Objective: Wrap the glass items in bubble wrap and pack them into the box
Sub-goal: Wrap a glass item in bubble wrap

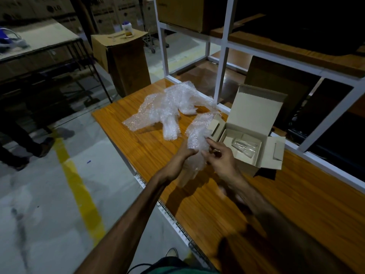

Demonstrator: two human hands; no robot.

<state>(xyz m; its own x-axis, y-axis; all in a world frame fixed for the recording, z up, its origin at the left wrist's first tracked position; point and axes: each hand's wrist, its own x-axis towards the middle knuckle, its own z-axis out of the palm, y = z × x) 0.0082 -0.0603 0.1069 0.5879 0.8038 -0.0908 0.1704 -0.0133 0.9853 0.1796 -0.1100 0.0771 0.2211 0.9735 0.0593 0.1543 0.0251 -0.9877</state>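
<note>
A wooden surface runs from the lower right up toward a white metal shelf frame, whose upper shelf carries a cardboard carton. Beyond the far end of the surface a tall brown carton stands on the floor with a small white jar on top. A yellow line crosses the grey floor on the left.

On the surface lies a loose heap of bubble wrap, spread and crumpled. To its right sits the open box, lid flap raised and side flaps out; a clear glass lies on its side inside it.

Between heap and box, just above the surface, the person holds a bundle of bubble wrap; a glass item inside it cannot be made out clearly. The left hand has its grip clamped round the lower part of the bundle from the left. The right hand pinches the wrap's edge with thumb and forefinger, its other fingers curled.
</note>
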